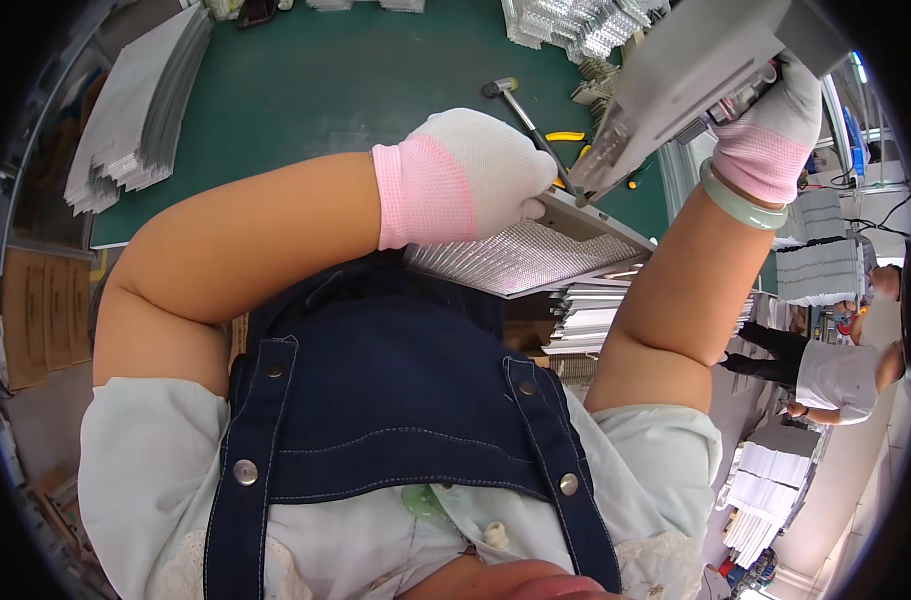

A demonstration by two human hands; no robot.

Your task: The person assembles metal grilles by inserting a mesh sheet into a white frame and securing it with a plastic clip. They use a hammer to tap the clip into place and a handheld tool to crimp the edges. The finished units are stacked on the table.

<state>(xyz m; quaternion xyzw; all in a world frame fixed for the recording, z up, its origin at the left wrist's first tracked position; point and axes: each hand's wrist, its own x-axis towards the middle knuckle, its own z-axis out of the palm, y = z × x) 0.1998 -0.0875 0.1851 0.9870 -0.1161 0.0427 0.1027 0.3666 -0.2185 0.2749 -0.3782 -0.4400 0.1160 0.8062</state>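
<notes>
My left hand, in a white glove with a pink cuff, is closed on the edge of a framed panel. The panel has a silvery mesh-like face and a metal frame, and it tilts at the table's near edge. Up at the right, my right hand, gloved the same way, is wrapped round a large grey power tool that looks like a rivet gun. Its narrow nose points down to the panel's frame, close to my left fingertips. Whether the nose touches the frame, I cannot tell. The tool's body partly hides my right fingers.
On the green table lie a hammer and yellow-handled pliers. A stack of panels stands at the left, and silvery parts are heaped at the back. White panels sit below the edge. Another person stands far right.
</notes>
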